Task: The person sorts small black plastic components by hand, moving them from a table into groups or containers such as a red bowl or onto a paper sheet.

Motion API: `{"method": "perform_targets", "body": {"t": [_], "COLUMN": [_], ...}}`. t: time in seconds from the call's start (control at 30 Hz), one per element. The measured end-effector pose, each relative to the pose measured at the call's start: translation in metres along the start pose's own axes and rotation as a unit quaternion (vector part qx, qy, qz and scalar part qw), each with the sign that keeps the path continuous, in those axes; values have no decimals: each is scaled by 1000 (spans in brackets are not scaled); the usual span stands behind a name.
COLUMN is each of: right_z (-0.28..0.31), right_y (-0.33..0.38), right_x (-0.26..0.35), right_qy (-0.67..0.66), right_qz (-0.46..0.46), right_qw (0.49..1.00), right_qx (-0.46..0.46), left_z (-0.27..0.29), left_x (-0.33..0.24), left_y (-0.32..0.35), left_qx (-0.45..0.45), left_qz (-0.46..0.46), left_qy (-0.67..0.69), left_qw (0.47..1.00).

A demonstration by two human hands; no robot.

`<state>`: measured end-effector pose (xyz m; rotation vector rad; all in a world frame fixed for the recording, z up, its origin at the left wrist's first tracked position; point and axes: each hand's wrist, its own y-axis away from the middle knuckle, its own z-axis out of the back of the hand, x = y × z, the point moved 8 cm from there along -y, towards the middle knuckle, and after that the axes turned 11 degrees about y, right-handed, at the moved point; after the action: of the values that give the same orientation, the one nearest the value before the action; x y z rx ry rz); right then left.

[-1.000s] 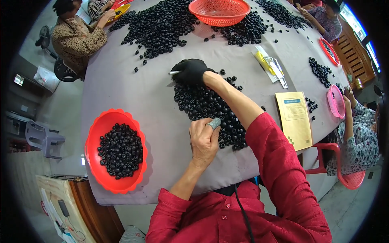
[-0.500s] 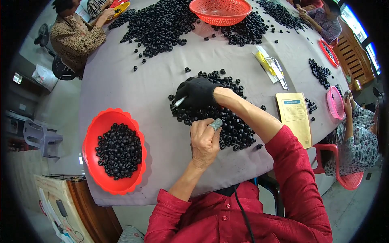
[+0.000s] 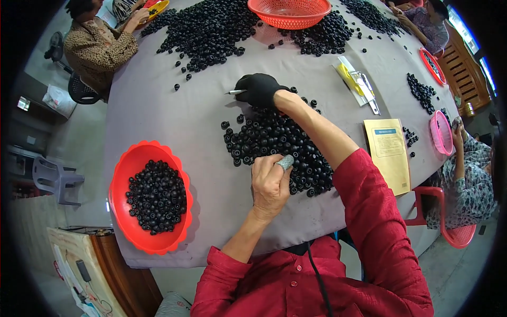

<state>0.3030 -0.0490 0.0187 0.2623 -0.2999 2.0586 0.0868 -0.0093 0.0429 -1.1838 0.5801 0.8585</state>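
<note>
Your gloved right hand (image 3: 260, 90) grips a thin tool (image 3: 235, 92) beyond the black parts (image 3: 280, 148) on the surface (image 3: 174, 127); your left hand (image 3: 270, 182) is curled at their edge. The red bowl (image 3: 122, 174) is partly filled; most parts remain.

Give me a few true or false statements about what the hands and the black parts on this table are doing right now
1. The right hand wears a black glove and holds a thin white tool. True.
2. The left hand is gloved too. False: it is bare, with a grey cover on one fingertip.
3. The red scalloped bowl at the left holds small black parts. True.
4. The orange basket at the far side is heaped with black parts. False: it looks empty; black parts lie around it on the cloth.
5. The yellow booklet lies under the pile of black parts. False: it lies apart, to the right.
</note>
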Motion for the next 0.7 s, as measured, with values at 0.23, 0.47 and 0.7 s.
{"method": "perform_targets", "body": {"t": [0.23, 0.47, 0.7], "right_z": [-3, -6, 44], "right_y": [28, 34, 46], "right_x": [24, 84, 18], "right_qy": [-34, 7, -67], "right_qz": [-7, 100, 1], "right_qw": [983, 990, 996], "right_qx": [181, 104, -64], "left_z": [2, 2, 2], "left_x": [0, 2, 1], "left_y": [1, 3, 3], "left_qx": [0, -2, -6], "left_qz": [-5, -1, -1], "left_qy": [-7, -1, -9], "left_qw": [1000, 1000, 1000]}}
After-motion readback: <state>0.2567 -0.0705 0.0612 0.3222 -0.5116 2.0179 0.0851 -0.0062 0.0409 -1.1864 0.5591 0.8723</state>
